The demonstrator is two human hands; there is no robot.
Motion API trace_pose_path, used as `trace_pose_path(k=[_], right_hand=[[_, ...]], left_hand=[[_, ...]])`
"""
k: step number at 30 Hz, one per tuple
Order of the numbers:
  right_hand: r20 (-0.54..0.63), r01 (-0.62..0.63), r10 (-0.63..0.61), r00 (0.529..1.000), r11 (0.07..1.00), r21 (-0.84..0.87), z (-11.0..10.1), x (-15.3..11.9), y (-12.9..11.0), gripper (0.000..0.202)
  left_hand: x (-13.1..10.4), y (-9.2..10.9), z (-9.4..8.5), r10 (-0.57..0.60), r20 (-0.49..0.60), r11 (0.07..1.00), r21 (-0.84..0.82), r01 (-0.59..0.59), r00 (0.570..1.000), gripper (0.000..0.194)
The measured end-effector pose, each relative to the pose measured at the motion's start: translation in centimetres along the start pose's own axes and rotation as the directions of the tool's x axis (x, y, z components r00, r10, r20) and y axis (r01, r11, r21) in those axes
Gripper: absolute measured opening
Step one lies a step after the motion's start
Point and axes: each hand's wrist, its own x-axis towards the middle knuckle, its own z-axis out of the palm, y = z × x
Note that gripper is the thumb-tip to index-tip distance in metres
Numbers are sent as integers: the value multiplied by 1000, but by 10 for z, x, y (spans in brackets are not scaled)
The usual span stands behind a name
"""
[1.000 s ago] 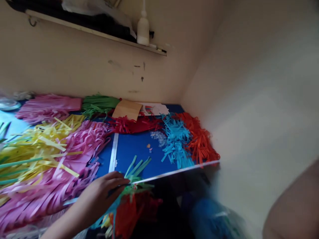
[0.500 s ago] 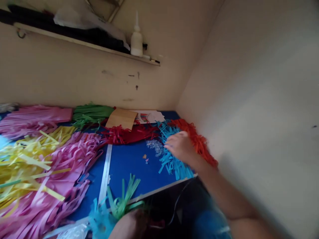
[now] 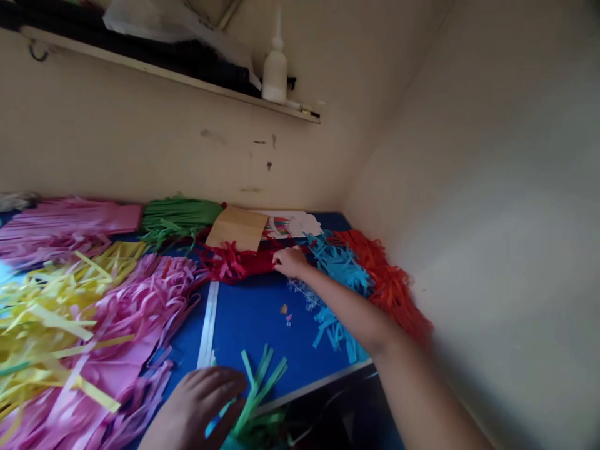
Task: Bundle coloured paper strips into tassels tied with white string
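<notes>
My right hand (image 3: 291,262) reaches across the table, its fingers pinched at the right end of a red fringed paper bundle (image 3: 257,262). Beside that arm lies blue fringed paper (image 3: 335,262), and orange-red fringed paper (image 3: 384,275) is further right, along the wall. Near the table's front edge, my left hand (image 3: 199,400) is curved, thumb and fingers apart. Close to its fingertips green paper strips (image 3: 260,381) stand up, with a little blue showing in the gap of the hand; they do not look gripped.
Yellow strips (image 3: 56,300) and pink fringed paper (image 3: 140,306) cover the left side. Behind them are pink (image 3: 89,219) and green bundles (image 3: 182,215). A brown card (image 3: 238,228) lies at the back. A shelf (image 3: 140,72) overhead carries a white nozzle bottle (image 3: 275,75).
My right hand has moved left from the blue fringed paper to the red bundle. My left hand has risen further into view, beside the green strips.
</notes>
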Motion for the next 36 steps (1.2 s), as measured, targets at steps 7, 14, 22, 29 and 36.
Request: trace_pose_path(k=[7, 14, 22, 29, 36], right_hand=[[89, -62, 52, 995, 992, 114, -13, 13, -2, 22], [68, -129, 121, 990, 982, 134, -57, 19, -7, 17], [-467, -477, 536, 703, 843, 250, -188, 19, -13, 41], [-809, 36, -188, 557, 979, -203, -185, -65, -59, 16], [-639, 145, -156, 754, 987, -69, -33, -134, -91, 10]], left_hand=[[87, -61, 68, -159, 185, 972, 199, 121, 970, 36], [119, -103, 112, -266, 205, 925, 329, 190, 942, 46], [105, -108, 126, -266, 244, 925, 336, 176, 933, 47], [88, -89, 97, -316, 64, 889, 369, 271, 947, 44], [50, -9, 40, -147, -334, 906, 333, 262, 931, 26]])
